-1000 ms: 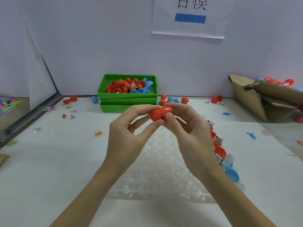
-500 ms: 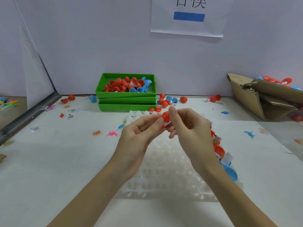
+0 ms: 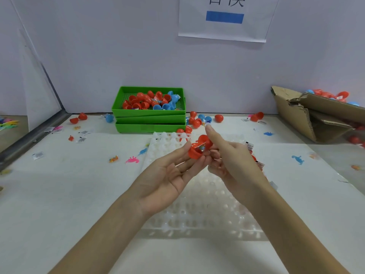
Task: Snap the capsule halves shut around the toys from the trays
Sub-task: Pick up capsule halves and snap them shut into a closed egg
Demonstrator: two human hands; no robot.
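Observation:
A red capsule (image 3: 197, 148) is held open between both hands above the white moulded tray (image 3: 199, 210), with a small wrapped toy showing inside it. My left hand (image 3: 169, 175), palm up, pinches the lower half between thumb and fingertips. My right hand (image 3: 231, 155) holds the upper half from the right, its index finger stretched out past the capsule. A stack of green trays (image 3: 150, 121) at the back holds several red and blue capsule halves.
Loose red and blue capsules (image 3: 197, 120) lie right of the green trays, more under my right wrist. Small toy figures (image 3: 132, 160) and paper labels are scattered on the white table. A torn cardboard box (image 3: 316, 115) with capsules stands at the back right.
The capsule that both hands held shut a second ago now gapes open, showing the toy. Both hands have moved lower and farther from me, and the left palm has turned up.

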